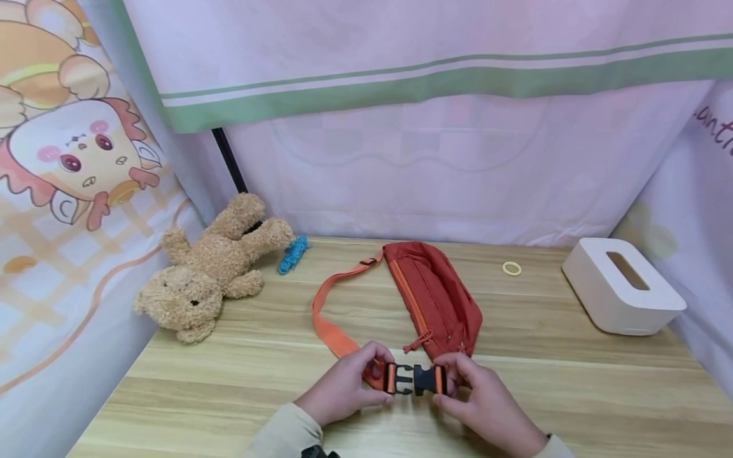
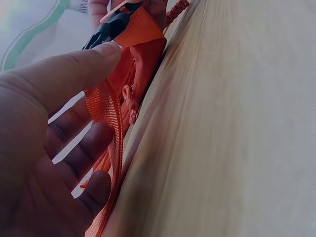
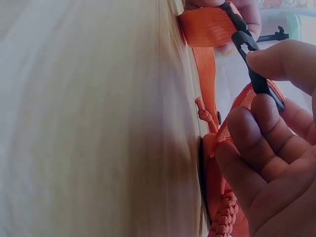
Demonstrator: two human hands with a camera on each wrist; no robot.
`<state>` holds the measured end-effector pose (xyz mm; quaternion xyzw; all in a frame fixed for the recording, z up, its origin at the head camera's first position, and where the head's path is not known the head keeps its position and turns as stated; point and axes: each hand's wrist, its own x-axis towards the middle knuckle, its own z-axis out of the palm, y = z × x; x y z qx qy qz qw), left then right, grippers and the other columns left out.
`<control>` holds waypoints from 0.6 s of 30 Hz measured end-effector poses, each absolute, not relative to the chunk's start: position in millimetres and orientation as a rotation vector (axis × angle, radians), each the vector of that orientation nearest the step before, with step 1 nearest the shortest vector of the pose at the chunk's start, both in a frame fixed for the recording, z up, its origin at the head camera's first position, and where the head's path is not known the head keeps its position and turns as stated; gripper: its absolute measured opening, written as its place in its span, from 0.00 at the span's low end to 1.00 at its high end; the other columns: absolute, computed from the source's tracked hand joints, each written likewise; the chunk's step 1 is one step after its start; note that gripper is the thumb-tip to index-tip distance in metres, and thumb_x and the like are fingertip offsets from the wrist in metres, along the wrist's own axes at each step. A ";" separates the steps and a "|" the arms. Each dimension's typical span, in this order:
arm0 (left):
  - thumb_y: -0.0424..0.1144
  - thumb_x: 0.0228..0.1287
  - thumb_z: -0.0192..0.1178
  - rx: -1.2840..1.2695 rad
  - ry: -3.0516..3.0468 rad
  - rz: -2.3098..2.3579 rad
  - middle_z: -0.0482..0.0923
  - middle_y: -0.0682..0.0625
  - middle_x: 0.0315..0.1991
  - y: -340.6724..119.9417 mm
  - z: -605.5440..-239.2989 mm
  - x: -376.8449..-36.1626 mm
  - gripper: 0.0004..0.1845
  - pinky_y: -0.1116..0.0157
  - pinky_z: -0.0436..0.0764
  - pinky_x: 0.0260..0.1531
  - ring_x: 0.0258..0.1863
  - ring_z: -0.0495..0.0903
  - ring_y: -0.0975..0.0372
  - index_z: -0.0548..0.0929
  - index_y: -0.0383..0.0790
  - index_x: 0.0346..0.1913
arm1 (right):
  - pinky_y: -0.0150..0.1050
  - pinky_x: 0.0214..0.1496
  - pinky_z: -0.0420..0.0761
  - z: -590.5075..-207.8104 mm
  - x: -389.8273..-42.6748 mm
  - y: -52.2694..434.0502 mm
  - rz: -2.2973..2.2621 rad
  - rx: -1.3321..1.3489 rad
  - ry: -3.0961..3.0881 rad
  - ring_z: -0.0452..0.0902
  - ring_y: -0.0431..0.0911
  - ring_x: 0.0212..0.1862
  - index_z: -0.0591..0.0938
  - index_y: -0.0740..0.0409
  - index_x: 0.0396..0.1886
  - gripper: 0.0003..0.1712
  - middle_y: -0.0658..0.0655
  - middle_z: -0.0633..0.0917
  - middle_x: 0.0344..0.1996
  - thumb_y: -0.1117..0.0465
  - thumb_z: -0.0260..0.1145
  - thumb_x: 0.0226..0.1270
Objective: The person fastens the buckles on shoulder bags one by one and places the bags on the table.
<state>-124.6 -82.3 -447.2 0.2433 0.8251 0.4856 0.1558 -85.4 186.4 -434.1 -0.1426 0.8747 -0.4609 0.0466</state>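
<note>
I see wood-grain table [image 1: 601, 394], pale curtains [image 1: 401, 184] behind; left hand [image 1: 350, 385] pinches pronged buckle half [image 1: 404, 380], right hand [image 1: 478, 393] pinches socket half [image 1: 424, 380]

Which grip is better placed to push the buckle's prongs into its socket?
Probably the left grip: it pinches the pronged half, which points at the socket. The right grip holds that socket, better suited to bracing.

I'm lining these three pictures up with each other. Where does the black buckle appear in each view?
Head: the black buckle is low, slightly right of centre.
Left wrist: at the top, left of centre.
Right wrist: at the upper right.
Shared landmark: the orange strap.
</note>
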 end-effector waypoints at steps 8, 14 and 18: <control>0.39 0.54 0.77 0.676 2.346 1.394 0.79 0.59 0.41 -80.8 -444.8 -124.7 0.26 0.66 0.79 0.42 0.39 0.78 0.64 0.74 0.59 0.51 | 0.37 0.43 0.82 -432.5 -84.8 186.2 -1.441 -0.468 2.647 0.75 0.39 0.36 0.78 0.57 0.55 0.27 0.50 0.76 0.29 0.61 0.79 0.56; 0.40 0.54 0.77 0.671 2.349 1.391 0.79 0.60 0.41 -80.3 -444.7 -125.2 0.26 0.66 0.79 0.42 0.39 0.78 0.64 0.75 0.59 0.51 | 0.37 0.42 0.82 -431.9 -84.4 186.0 -1.446 -0.470 2.645 0.75 0.39 0.36 0.78 0.57 0.55 0.27 0.50 0.76 0.29 0.62 0.79 0.56; 0.40 0.54 0.77 0.670 2.349 1.390 0.79 0.60 0.41 -79.8 -444.7 -125.4 0.26 0.66 0.79 0.42 0.40 0.78 0.64 0.75 0.59 0.51 | 0.37 0.43 0.82 -432.1 -84.5 186.2 -1.449 -0.473 2.644 0.75 0.39 0.35 0.79 0.57 0.55 0.27 0.49 0.76 0.29 0.61 0.79 0.57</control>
